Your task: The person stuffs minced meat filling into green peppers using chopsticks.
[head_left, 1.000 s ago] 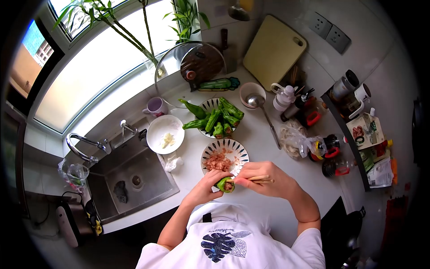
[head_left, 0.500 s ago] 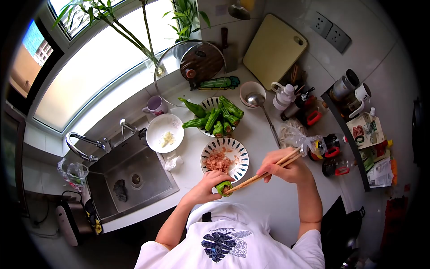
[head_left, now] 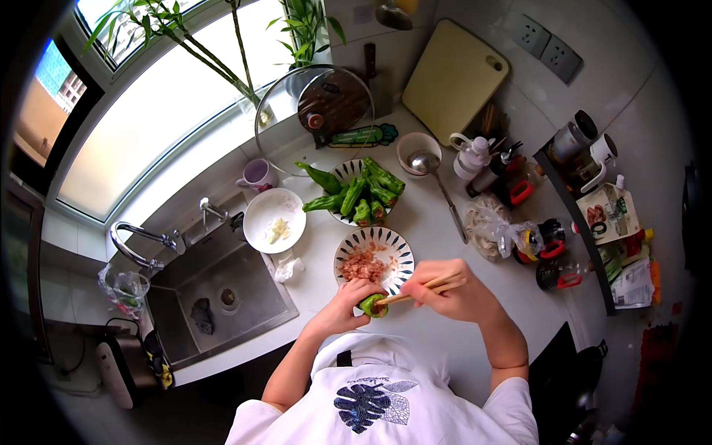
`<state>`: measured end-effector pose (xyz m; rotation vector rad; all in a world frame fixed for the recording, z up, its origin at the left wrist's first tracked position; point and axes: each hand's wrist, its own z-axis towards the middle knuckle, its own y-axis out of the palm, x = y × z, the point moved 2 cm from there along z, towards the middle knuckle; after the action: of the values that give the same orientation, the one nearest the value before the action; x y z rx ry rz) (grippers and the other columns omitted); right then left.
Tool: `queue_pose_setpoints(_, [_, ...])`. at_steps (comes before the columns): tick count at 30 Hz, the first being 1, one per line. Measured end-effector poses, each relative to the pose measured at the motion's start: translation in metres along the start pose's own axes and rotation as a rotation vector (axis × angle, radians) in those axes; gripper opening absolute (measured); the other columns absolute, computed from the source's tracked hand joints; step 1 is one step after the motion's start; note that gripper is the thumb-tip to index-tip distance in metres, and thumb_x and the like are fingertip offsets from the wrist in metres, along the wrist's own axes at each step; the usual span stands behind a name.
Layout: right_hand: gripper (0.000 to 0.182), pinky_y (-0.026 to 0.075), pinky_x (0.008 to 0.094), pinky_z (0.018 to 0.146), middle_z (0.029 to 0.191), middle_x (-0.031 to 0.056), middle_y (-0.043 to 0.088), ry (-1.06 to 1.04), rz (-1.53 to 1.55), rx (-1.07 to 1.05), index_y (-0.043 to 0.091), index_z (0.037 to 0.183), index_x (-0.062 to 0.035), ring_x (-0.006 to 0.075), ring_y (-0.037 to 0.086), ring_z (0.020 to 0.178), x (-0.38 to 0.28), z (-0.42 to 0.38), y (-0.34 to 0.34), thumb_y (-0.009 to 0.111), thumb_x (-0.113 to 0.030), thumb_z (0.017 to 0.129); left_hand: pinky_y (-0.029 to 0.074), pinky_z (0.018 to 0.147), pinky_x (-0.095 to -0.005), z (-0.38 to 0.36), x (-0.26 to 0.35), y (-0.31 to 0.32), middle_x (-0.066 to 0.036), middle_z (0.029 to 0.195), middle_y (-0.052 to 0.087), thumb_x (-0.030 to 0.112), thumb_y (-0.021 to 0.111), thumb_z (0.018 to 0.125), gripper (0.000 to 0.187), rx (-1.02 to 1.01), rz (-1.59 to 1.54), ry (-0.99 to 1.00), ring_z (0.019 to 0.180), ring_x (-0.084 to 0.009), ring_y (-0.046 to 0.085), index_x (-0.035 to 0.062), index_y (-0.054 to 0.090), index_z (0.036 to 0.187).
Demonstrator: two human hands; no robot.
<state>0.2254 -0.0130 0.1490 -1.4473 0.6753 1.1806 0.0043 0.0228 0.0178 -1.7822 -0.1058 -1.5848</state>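
My left hand (head_left: 343, 305) is closed around a green pepper (head_left: 374, 305), its open end facing right with some filling showing inside. In my right hand (head_left: 458, 293) is a pair of chopsticks (head_left: 400, 298), their tips at the pepper's opening. Just beyond my left hand sits a patterned plate (head_left: 401, 261) with minced meat (head_left: 361, 262) on its left part. Behind it, a second patterned plate (head_left: 343, 172) carries several green peppers (head_left: 354, 194), a few with meat at their ends.
Left of the plates is a white bowl (head_left: 256, 222) with chopped garlic, beside the sink (head_left: 252, 311). A ladle (head_left: 443, 189) rests in a small bowl (head_left: 406, 146). Bottles (head_left: 475, 157) and a plastic bag (head_left: 486, 230) stand at right. A glass lid (head_left: 259, 141) leans at the back.
My right hand has moved left and slightly down, closer to the pepper, and the chopsticks lie at a flatter angle. My left hand still holds the pepper in nearly the same place.
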Motion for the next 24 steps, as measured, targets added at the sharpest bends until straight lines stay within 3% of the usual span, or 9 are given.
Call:
queue_pose_setpoints(4, [0.018, 0.051, 0.0248, 0.052, 0.074, 0.0109, 0.067, -0.01, 0.238, 0.086, 0.071, 0.083, 0.0055, 0.0141, 0.064, 0.056, -0.003, -0.011, -0.034, 0.064, -0.007, 0.092, 0.036, 0.1, -0.0404, -0.004, -0.009, 0.0, -0.008, 0.112, 0.056, 0.0, 0.065, 0.065, 0.059, 0.053, -0.061, -0.023, 0.113, -0.0282, 0.05, 0.0109, 0.058, 0.122])
queue_pose_setpoints(7, [0.013, 0.052, 0.0227, 0.053, 0.079, 0.0112, 0.068, -0.058, 0.303, 0.148, 0.072, 0.09, 0.0056, 0.0133, 0.065, 0.058, 0.001, -0.012, -0.032, 0.065, -0.005, 0.092, 0.037, 0.101, -0.04, -0.005, -0.008, -0.001, -0.009, 0.112, 0.056, -0.001, 0.064, 0.064, 0.059, 0.069, -0.087, -0.044, 0.113, -0.0285, 0.05, 0.0109, 0.058, 0.122])
queue_pose_setpoints(12, [0.017, 0.054, 0.0247, 0.054, 0.077, 0.0117, 0.068, 0.048, 0.263, 0.18, 0.072, 0.088, 0.0057, 0.0163, 0.068, 0.06, 0.014, -0.008, -0.008, 0.062, -0.005, 0.094, 0.037, 0.101, -0.0392, -0.002, 0.0, -0.002, -0.009, 0.112, 0.057, -0.002, 0.064, 0.064, 0.059, 0.097, -0.121, -0.018, 0.112, -0.0288, 0.05, 0.0108, 0.058, 0.122])
queue_pose_setpoints(15, [0.014, 0.052, 0.0245, 0.055, 0.077, 0.0117, 0.067, 0.084, 0.15, 0.103, 0.073, 0.09, 0.0048, 0.0158, 0.067, 0.06, 0.016, -0.006, 0.004, 0.064, -0.006, 0.093, 0.037, 0.101, -0.0389, -0.003, 0.001, -0.001, -0.009, 0.111, 0.057, -0.002, 0.064, 0.064, 0.06, 0.119, -0.12, 0.001, 0.111, -0.029, 0.051, 0.0103, 0.058, 0.122])
queue_pose_setpoints(18, [0.016, 0.048, 0.0246, 0.053, 0.072, 0.0098, 0.066, 0.087, 0.113, 0.154, 0.071, 0.087, 0.0035, 0.0129, 0.064, 0.06, 0.011, -0.008, 0.006, 0.066, -0.01, 0.093, 0.038, 0.102, -0.0388, -0.005, -0.002, -0.001, -0.01, 0.113, 0.058, -0.004, 0.063, 0.065, 0.061, 0.151, -0.127, -0.044, 0.111, -0.0294, 0.052, 0.0094, 0.057, 0.124])
queue_pose_setpoints(24, [0.015, 0.049, 0.0255, 0.055, 0.076, 0.0096, 0.068, -0.06, 0.174, 0.273, 0.072, 0.092, 0.0028, 0.0125, 0.064, 0.059, 0.012, -0.018, -0.001, 0.064, -0.009, 0.094, 0.04, 0.103, -0.0359, -0.01, -0.011, 0.0, -0.012, 0.122, 0.057, -0.007, 0.063, 0.07, 0.063, 0.211, -0.146, -0.067, 0.117, -0.0288, 0.054, 0.0074, 0.053, 0.13])
